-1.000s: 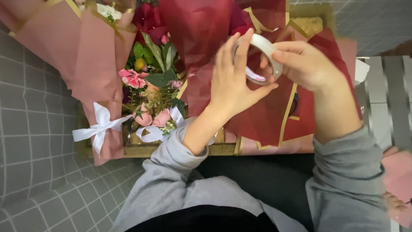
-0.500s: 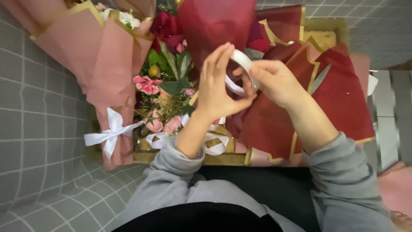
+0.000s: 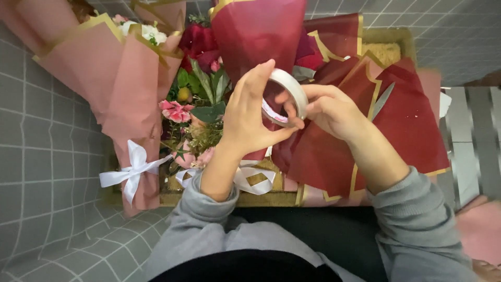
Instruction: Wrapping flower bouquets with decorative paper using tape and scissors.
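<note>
A: Where does the roll of tape (image 3: 286, 96) sit?

B: You hold it up between both hands, above the dark red wrapping paper (image 3: 407, 120) that lies spread on the worktop (image 3: 229, 197). Raised this way, the ring likely turns freely and its edge faces you.

A: How does your left hand (image 3: 249, 117) stand?

B: It is curled around the near side of the roll, index finger over the top rim and thumb pressed under it, so it is closed on the tape, not spread.

A: And your right hand (image 3: 331, 110)?

B: It grips the far side. Its fingers bend into the ring's opening and its thumb lies along the outer band, as if feeling for the loose end; whether an end is lifted I cannot tell.

A: What lies around?

B: At left, a pink-wrapped bouquet (image 3: 117, 89) tied with a white bow (image 3: 130, 169) lies on its side. Between it and your left forearm, loose flowers and greenery (image 3: 195, 112) rest near a second ribbon (image 3: 249, 180).
</note>
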